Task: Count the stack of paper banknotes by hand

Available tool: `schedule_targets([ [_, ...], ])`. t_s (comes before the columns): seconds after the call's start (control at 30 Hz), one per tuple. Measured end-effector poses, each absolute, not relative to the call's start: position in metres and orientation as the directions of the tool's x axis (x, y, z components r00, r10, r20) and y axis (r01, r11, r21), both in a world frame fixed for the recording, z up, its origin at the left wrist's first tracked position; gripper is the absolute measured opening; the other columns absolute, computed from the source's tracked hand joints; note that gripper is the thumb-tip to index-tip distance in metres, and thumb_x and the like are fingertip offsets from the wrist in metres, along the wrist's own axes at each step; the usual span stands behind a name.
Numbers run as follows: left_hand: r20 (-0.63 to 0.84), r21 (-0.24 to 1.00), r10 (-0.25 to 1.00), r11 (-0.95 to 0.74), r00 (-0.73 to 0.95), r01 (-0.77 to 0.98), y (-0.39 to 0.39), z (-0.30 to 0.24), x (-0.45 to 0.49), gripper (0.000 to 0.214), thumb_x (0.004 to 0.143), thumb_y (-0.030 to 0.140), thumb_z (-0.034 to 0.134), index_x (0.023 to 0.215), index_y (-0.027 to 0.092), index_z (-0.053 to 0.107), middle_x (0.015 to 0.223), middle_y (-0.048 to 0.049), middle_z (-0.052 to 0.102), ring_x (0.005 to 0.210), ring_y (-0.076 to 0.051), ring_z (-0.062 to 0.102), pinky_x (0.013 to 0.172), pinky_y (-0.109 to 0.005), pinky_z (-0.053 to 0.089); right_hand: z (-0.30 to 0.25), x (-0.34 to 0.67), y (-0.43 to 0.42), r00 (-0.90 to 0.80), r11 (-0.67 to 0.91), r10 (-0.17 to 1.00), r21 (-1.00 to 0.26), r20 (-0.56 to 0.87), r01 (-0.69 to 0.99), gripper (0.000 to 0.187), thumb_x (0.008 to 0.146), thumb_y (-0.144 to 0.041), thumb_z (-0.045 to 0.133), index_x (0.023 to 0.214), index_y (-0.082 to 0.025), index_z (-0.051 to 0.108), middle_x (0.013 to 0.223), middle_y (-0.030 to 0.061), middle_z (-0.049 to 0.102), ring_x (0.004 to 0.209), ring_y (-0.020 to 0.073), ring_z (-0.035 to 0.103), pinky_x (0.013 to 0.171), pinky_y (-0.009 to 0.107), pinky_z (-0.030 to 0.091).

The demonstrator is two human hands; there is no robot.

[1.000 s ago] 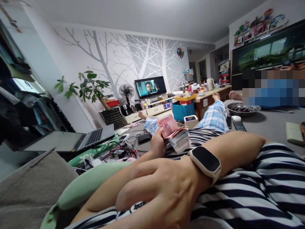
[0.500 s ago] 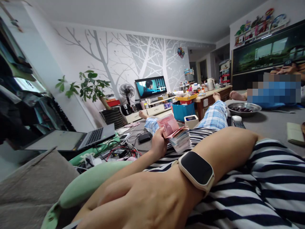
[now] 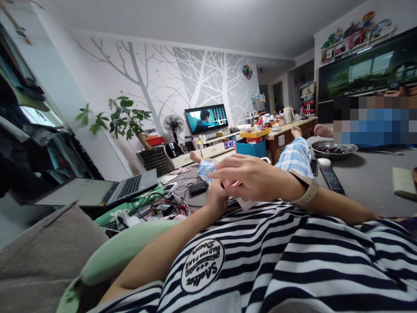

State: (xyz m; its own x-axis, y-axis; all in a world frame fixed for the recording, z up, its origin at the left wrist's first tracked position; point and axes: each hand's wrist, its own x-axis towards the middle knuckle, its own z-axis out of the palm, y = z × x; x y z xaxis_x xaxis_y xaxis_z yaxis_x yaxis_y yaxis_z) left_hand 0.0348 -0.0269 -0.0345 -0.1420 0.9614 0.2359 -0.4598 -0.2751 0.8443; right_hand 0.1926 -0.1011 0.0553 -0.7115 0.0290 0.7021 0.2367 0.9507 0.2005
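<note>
Peeking from under the right hand, its grip unclear: banknotes clamped in the left hand

Pink paper notes lie between the bare left hand and the bare right hand. Around them: a thin grey metal laptop at nine o'clock, a flat black television at eleven, and, on grey fabric seating, a round silver metal bowl at two and a long black plastic remote at three.
</note>
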Motion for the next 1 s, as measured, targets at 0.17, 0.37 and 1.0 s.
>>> schedule_targets([
  [0.17, 0.210, 0.828, 0.971, -0.240, -0.117, -0.507, -0.024, -0.031, 0.039, 0.013, 0.073, 0.028, 0.066, 0.082, 0.021, 0.060, 0.072, -0.0004, 0.064, 0.072, -0.019, 0.065, 0.065, -0.028, 0.049, 0.030, 0.235, -0.067, -0.702, 0.953, 0.300, -0.235, 0.646, 0.192, 0.029, 0.099, -0.040, 0.054, 0.108, -0.021, 0.073, 0.107, 0.0064, 0.073, 0.097, 0.0180, 0.065, 0.087, 0.033, 0.051],
  [0.37, 0.217, 0.830, 0.969, -0.245, -0.115, -0.501, -0.023, -0.035, 0.038, 0.012, 0.072, 0.027, 0.064, 0.078, 0.019, 0.058, 0.068, 0.0006, 0.061, 0.063, -0.016, 0.061, 0.062, -0.028, 0.047, 0.012, 0.230, -0.019, -0.298, 0.745, 0.652, -0.662, 0.697, 0.082, 0.037, 0.083, -0.051, 0.066, 0.070, -0.016, 0.064, 0.064, 0.0000, 0.060, 0.061, 0.0118, 0.053, 0.059, 0.026, 0.040],
  [1.0, 0.160, 0.897, 0.987, -0.155, -0.024, -0.415, -0.040, -0.032, 0.044, 0.013, 0.079, 0.027, 0.068, 0.085, 0.016, 0.071, 0.072, -0.0033, 0.071, 0.064, -0.019, 0.064, 0.064, -0.030, 0.053, -0.026, 0.207, 0.014, -0.180, 0.556, 0.818, -0.831, 0.546, 0.005, 0.051, 0.062, -0.064, 0.077, 0.062, -0.018, 0.054, 0.057, -0.0026, 0.052, 0.054, 0.0110, 0.045, 0.050, 0.025, 0.032],
])
